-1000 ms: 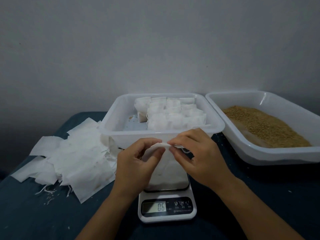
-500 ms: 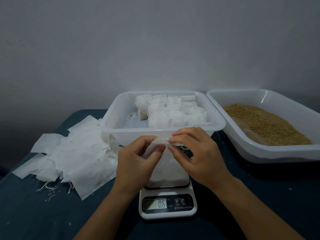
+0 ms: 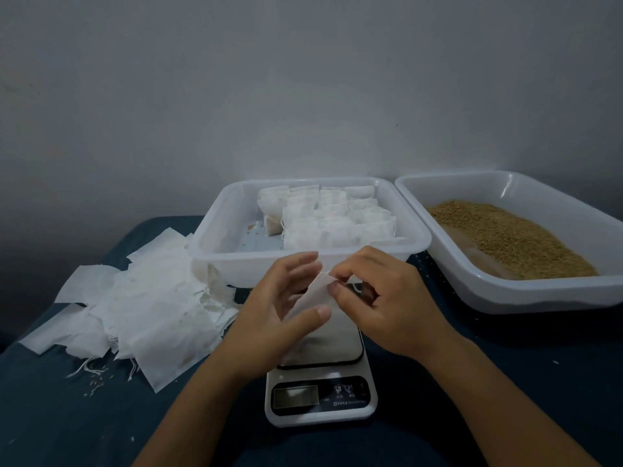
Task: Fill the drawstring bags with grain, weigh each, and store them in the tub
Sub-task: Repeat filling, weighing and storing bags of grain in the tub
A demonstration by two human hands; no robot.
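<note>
Over the kitchen scale point(image 3: 320, 396), both hands meet w/ one empty drawstring bag point(image 3: 312, 294) between them. Right hand point(image 3: 384, 301) pinches the bag's top edge btwn thumb & forefinger, other fingers curled. Left hand point(image 3: 279, 311) is spread fairly wide, fingers mostly straight, thumb pressing on the bag's lower part; the bag lies across its palm side. Bag hangs just above the scale's steel platform; can't tell if it touches it. Scale display is lit but digits unreadable.

Behind the hands, touching distance from them, sits the white tub point(image 3: 236, 264), holding rows of filled bags point(image 3: 333, 219) packed toward its right & back, bare floor on its left. Right of it, just beside, a second tub point(image 3: 505, 291) w/ brown grain point(image 3: 505, 237) heaped inside. Left of the scale, a loose pile of flat empty bags point(image 3: 145, 305) lies on the blue table point(image 3: 50, 416), strings & a few stray grains at its near edge.
</note>
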